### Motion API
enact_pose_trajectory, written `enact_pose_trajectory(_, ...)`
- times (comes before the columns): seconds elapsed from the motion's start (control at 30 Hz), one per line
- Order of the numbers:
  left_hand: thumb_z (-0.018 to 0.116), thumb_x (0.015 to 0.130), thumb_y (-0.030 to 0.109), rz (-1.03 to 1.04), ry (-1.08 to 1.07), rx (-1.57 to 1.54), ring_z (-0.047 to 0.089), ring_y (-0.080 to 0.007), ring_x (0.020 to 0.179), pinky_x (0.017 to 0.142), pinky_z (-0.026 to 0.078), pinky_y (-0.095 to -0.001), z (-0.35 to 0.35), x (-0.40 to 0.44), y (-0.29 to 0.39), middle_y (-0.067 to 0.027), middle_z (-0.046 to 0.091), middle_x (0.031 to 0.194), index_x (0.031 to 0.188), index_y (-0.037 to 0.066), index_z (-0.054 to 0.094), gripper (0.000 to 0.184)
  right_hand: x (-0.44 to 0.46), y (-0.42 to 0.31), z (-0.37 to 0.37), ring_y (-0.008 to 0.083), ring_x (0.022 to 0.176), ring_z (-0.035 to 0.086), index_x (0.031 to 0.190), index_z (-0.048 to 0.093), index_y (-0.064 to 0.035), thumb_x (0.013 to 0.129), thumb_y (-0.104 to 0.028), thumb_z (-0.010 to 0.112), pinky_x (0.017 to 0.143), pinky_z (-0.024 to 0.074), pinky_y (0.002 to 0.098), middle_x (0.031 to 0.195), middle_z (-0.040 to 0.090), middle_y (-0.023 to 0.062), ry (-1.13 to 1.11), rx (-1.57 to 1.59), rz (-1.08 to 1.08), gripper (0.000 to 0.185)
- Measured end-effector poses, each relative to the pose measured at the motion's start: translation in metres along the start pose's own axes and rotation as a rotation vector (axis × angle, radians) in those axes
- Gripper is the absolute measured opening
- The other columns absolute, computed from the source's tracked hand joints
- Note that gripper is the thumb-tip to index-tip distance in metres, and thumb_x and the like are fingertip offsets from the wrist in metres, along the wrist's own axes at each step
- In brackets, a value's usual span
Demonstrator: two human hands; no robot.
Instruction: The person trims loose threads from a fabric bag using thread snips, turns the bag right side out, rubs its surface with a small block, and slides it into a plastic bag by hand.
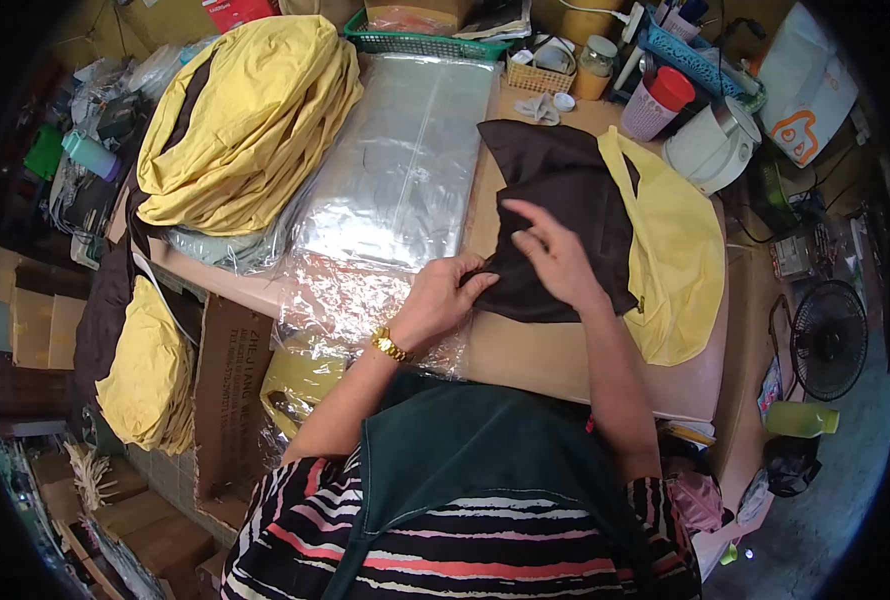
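A dark brown cloth piece (565,170) lies on the work table, with a yellow cloth part (683,260) spread along its right side. My left hand (443,298), wearing a gold watch, pinches the lower left edge of the dark cloth between thumb and fingers. Over the middle of the same cloth is my right hand (557,262), its index finger stretched out and fingers apart, holding nothing. Whether its fingertips touch the fabric I cannot tell. Left of the cloth lies a stack of clear plastic bags (395,160), some hanging over the front edge.
A tall pile of folded yellow cloth (250,120) stands at the back left. Along the back are a green basket (435,46), a glass jar (596,58), a red cup (671,90) and a white tape roll (700,150). A cardboard box (233,400) stands below the table's front left; a black fan (830,338) is at right.
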State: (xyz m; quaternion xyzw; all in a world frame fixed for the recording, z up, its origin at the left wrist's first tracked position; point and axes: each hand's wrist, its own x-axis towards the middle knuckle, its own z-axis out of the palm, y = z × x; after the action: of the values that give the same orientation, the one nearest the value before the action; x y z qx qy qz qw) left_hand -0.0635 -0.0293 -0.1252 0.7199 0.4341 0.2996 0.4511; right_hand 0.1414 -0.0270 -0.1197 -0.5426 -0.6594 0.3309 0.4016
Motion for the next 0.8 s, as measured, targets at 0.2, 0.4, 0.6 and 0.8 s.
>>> enact_pose_trajectory(0.2, 0.071, 0.086, 0.021, -0.063, 0.042, 0.082, 0.05, -0.0062, 0.06, 0.055, 0.043, -0.0269, -0.015, -0.01, 0.007, -0.0059, 0.063, 0.065, 0.084, -0.002, 0.066, 0.023, 0.013, 0.001, 0.0, 0.0097, 0.067, 0.051, 0.091, 0.058, 0.0018, 0.092, -0.014, 0.061, 0.063, 0.0442, 0.0267, 0.072, 0.057, 0.0053, -0.189, 0.063, -0.012, 0.016)
enact_pose_trajectory(0.4, 0.074, 0.083, 0.024, -0.224, 0.02, 0.041, 0.049, -0.0118, 0.05, 0.051, 0.042, -0.0305, -0.03, -0.024, -0.003, -0.0084, 0.055, 0.054, 0.077, -0.001, 0.065, 0.027, 0.004, -0.021, -0.02, 0.0012, 0.059, 0.04, 0.083, 0.056, -0.0023, 0.095, -0.016, 0.061, 0.053, 0.034, 0.019, 0.066, 0.046, -0.0067, 0.212, 0.315, 0.08, 0.018)
enact_pose_trajectory(0.6, 0.078, 0.08, 0.023, -0.038, 0.135, -0.295, 0.049, -0.0052, 0.065, 0.055, 0.042, -0.0224, -0.023, -0.015, 0.003, -0.004, 0.059, 0.095, 0.111, -0.002, 0.063, 0.043, -0.008, -0.04, -0.011, 0.0014, 0.06, 0.04, 0.084, 0.055, -0.0015, 0.095, -0.016, 0.062, 0.052, 0.0334, 0.0193, 0.067, 0.048, -0.0061, 0.231, 0.277, -0.001, 0.02)
enact_pose_trajectory(0.8, 0.071, 0.088, 0.017, -0.289, -0.004, -1.005, 0.059, -0.0076, 0.064, 0.058, 0.047, -0.0168, -0.005, -0.006, 0.003, -0.0031, 0.063, 0.086, 0.104, 0.001, 0.065, 0.023, -0.015, -0.051, -0.004, 0.0017, 0.059, 0.04, 0.083, 0.055, -0.0013, 0.094, -0.016, 0.063, 0.052, 0.0335, 0.0197, 0.067, 0.048, -0.0066, 0.248, 0.321, 0.025, 0.02)
